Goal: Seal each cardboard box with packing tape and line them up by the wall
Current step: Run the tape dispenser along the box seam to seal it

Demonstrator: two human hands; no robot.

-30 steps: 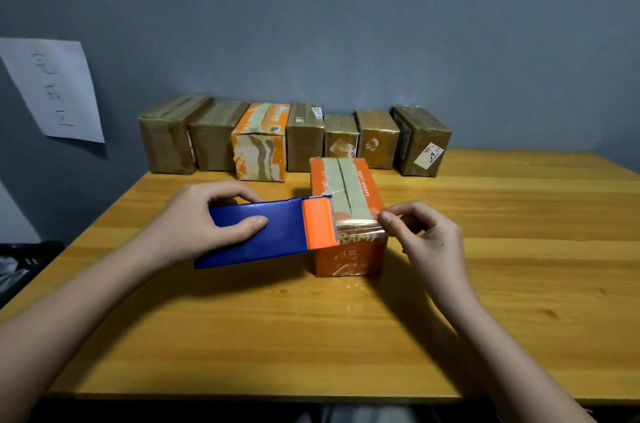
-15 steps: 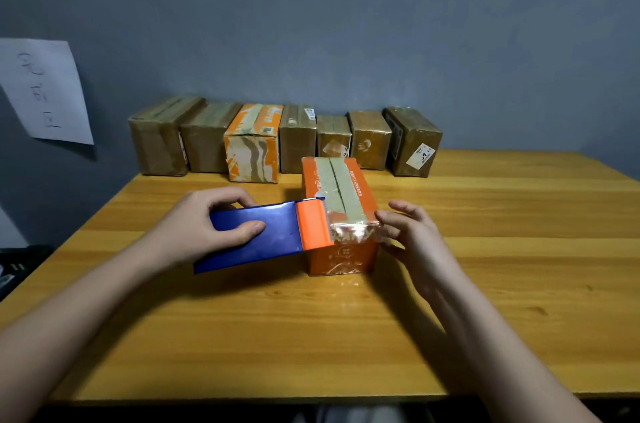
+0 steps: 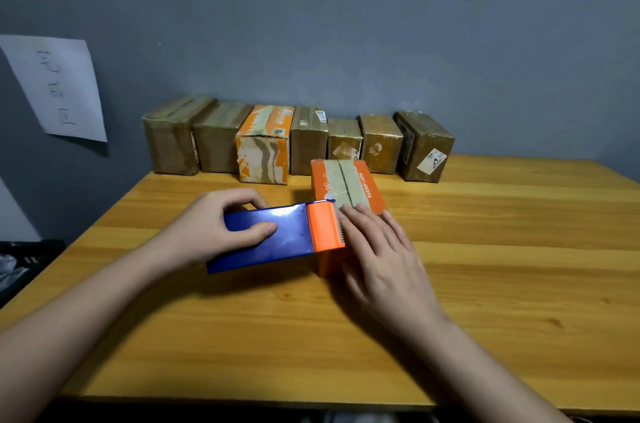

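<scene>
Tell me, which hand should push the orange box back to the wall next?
Probably the right hand: it lies flat on the orange box. The left hand is busy gripping the blue tape dispenser.

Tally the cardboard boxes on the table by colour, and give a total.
Plain brown boxes in the row by the wall: 6
Orange boxes: 2, one in the row, one in front under the right hand, with the tape dispenser beside it held by the left hand
Total: 8
</scene>
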